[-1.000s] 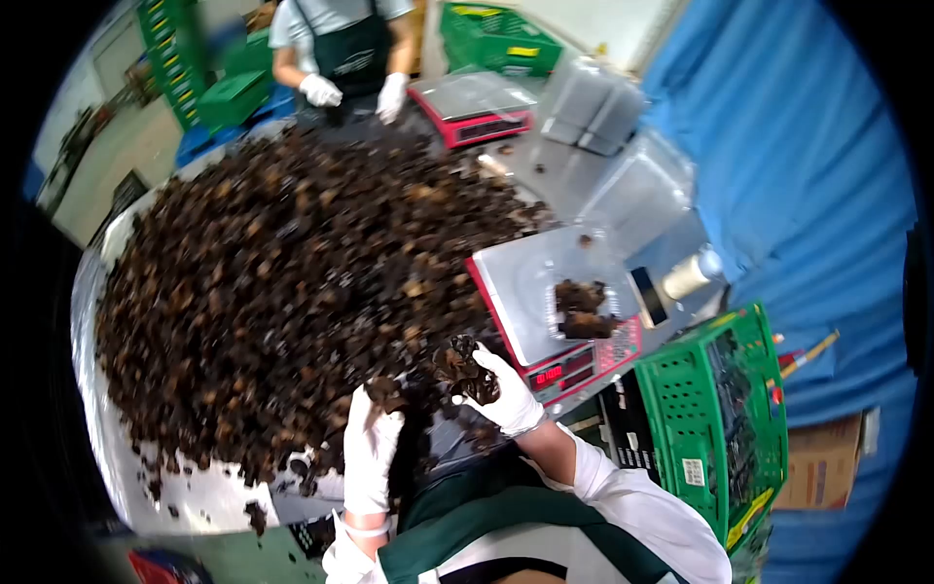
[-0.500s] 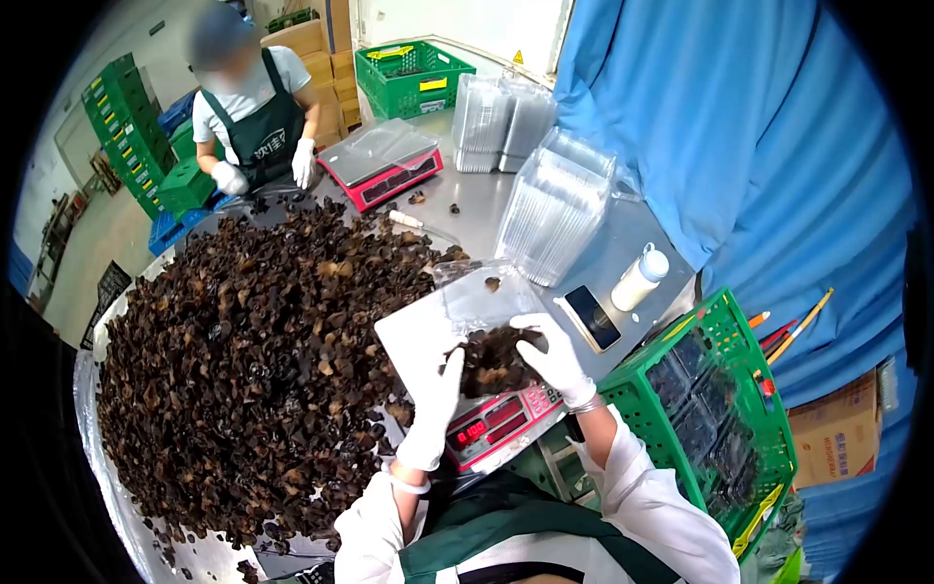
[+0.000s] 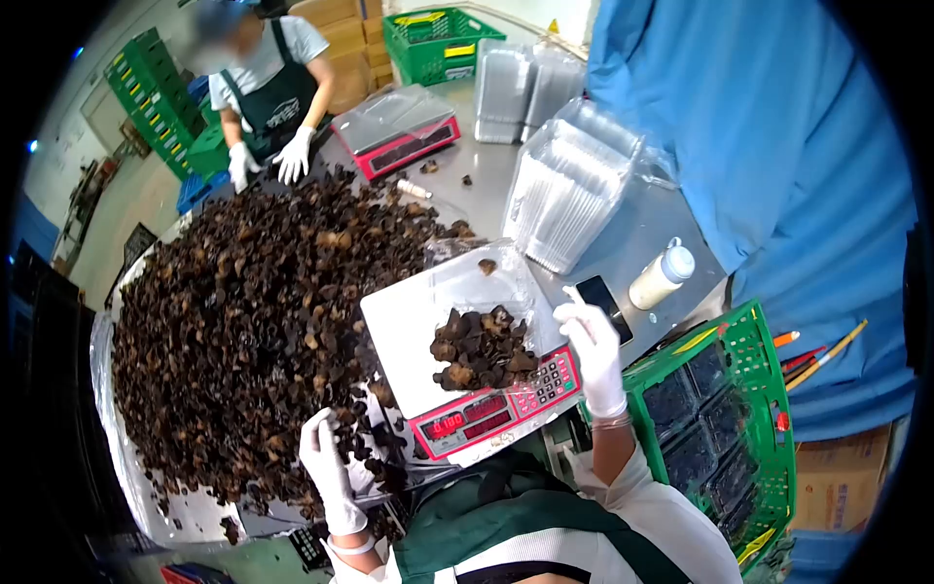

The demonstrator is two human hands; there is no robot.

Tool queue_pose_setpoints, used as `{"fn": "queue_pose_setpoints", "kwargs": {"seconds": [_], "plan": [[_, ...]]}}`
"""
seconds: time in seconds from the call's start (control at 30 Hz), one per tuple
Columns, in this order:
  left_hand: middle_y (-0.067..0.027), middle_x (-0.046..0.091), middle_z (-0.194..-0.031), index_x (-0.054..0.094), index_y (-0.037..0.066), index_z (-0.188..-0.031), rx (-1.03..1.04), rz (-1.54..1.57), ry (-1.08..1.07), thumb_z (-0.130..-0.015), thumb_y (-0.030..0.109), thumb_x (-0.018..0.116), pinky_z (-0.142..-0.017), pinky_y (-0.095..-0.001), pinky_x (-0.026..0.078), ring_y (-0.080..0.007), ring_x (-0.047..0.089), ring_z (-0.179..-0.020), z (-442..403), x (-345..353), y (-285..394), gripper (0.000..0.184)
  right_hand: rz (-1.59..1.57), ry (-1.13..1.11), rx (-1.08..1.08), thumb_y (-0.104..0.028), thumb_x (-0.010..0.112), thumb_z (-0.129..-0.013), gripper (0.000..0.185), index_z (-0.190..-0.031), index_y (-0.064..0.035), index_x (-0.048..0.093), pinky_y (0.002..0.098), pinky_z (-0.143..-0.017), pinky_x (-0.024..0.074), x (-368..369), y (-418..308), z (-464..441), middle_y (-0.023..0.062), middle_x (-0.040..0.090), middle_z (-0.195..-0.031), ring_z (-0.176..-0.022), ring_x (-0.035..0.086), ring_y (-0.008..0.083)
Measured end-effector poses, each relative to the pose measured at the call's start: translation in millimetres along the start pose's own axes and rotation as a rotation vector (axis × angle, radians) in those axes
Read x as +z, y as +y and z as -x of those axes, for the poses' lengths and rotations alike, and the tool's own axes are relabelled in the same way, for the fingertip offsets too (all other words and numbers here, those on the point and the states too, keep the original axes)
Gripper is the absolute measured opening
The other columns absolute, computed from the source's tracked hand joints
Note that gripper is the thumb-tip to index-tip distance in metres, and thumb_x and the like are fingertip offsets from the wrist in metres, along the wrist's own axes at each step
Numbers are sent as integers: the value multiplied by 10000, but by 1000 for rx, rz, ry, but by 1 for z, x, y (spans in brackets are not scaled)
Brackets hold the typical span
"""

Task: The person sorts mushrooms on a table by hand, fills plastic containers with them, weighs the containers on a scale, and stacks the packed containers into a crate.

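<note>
A clump of dark brown dried wood ear mushrooms [image 3: 479, 348] rests in a clear plastic tray [image 3: 506, 282] on the white pan of a red digital scale [image 3: 399, 326]. Its red digits are lit. My right hand [image 3: 595, 355], gloved in white, hovers at the scale's right edge near a phone [image 3: 601, 304]; its fingers are loosely extended and nothing shows in them. At the near edge of the big wood ear heap [image 3: 243, 341] is my gloved left hand [image 3: 329, 472], open with slightly bent fingers, left of the scale.
Stacked clear plastic trays [image 3: 569, 195] and a white bottle [image 3: 662, 275] stand behind the scale. A green crate [image 3: 769, 389] with packed boxes is at right. Across the table, a co-worker with white gloves [image 3: 294, 156] stands by another red scale [image 3: 399, 131]. A white-handled tool [image 3: 414, 189] lies between.
Both my hands have come away from the wood ear on the scale: the left moved down-left to the heap, the right moved right. The co-worker's hands have shifted at the heap's far edge.
</note>
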State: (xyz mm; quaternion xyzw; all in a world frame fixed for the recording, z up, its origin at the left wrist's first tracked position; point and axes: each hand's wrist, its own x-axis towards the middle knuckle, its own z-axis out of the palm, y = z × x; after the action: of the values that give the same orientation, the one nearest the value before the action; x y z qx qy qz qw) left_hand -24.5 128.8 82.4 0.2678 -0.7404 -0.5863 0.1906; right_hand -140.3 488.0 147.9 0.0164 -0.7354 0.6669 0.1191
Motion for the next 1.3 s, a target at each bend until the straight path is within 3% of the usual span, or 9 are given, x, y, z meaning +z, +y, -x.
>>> {"fn": "queue_pose_setpoints", "kwargs": {"seconds": [0.23,0.43,0.5,0.57,0.8,0.9,0.97,1.17,1.3], "plan": [[-21,657,-1023,645,41,-1089,-89,-31,266,-978,156,526,-706,-215,445,-88,585,-841,19,-73,-31,199,-119,19,-104,30,546,-890,189,-1068,19,605,255,-873,458,30,-53,-18,77,642,-1036,-949,598,135],[-64,654,-1023,642,-8,-1067,-155,-68,286,-947,79,544,-834,-258,475,-124,593,-890,48,-105,-53,178,267,-638,-216,53,634,-785,116,-865,-14,682,269,-736,492,78,-56,17,82,671,-858,-809,639,157],[-66,658,-1007,645,-10,-1065,-131,-106,261,-943,56,537,-824,-251,475,-125,594,-885,55,-108,-59,176,147,-351,-211,-8,646,-815,44,-846,-18,675,271,-732,489,74,-49,1,69,672,-872,-802,623,145],[-63,660,-1003,646,-8,-1065,-218,-72,204,-944,58,530,-816,-250,473,-127,595,-884,57,-106,-58,180,82,-55,-61,-81,561,-922,136,-978,11,643,260,-789,477,60,-36,-30,48,661,-912,-842,605,122],[-74,679,-968,636,-3,-1104,-115,140,-297,-930,103,575,-795,-253,497,-125,639,-861,25,-14,5,213,353,36,58,-193,713,-830,491,-1250,-6,539,322,-901,478,45,106,-104,138,620,-1138,-1012,597,221],[-79,682,-988,589,12,-1209,-53,99,-622,-922,155,608,-804,-262,497,-120,634,-879,15,34,28,321,-97,-51,313,-227,638,-898,449,-1304,-86,508,220,-721,466,44,86,-93,23,611,-1095,-901,560,75],[-86,677,-972,489,18,-1336,98,83,-757,-948,223,580,-781,-259,505,-132,642,-851,5,69,6,448,-143,-88,254,-268,597,-925,437,-1317,-99,498,234,-781,458,37,72,-84,-3,612,-1087,-933,561,76],[-106,665,-938,430,-5,-1355,-359,458,-888,-993,301,508,-695,-256,535,-138,641,-740,-8,96,16,481,73,-165,-36,-211,486,-974,254,-1149,-62,595,305,-921,427,26,2,-23,48,625,-1103,-1037,564,135],[-138,677,-943,452,-34,-1307,-537,449,-884,-990,361,493,-684,-264,542,-162,655,-743,-12,93,12,508,473,-176,-263,-148,655,-840,235,-1041,-32,622,339,-847,475,23,23,28,146,626,-1063,-963,603,259]]}}
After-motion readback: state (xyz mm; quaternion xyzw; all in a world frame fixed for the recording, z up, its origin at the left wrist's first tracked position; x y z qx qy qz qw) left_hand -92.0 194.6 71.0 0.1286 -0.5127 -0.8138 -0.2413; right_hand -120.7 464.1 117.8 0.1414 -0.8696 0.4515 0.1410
